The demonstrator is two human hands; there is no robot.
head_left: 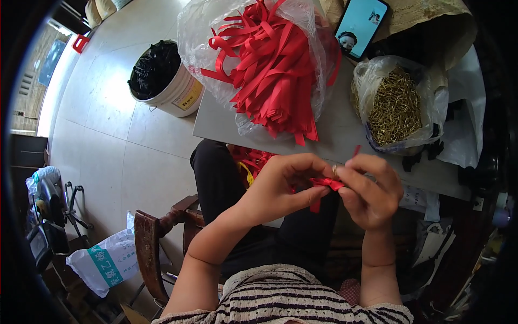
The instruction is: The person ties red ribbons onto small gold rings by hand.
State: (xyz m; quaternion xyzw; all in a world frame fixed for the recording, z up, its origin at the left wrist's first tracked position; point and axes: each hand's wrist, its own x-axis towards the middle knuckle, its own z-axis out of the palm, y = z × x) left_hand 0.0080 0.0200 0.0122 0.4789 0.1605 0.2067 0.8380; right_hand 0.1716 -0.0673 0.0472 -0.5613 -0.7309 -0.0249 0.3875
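Note:
Above my lap, both hands work at a small red ribbon (329, 183) folded like a bow. My left hand (280, 186) pinches its left part between thumb and fingers, and a short tail hangs below the thumb. Close on the right, my right hand (372, 189) has its fingers curled in at the bow's other end. A thin red end sticks up above its knuckles. A small gold-coloured bit (335, 170) shows between the two hands; whether it is a ring or a wire tie I cannot tell.
On the grey table (221, 121) lies a clear bag with a heap of red ribbons (275, 70). A bag of gold wire ties (396, 108) and a phone (360, 27) are at the right. A white bucket (181, 97) with black plastic stands left, near a wooden chair (148, 254).

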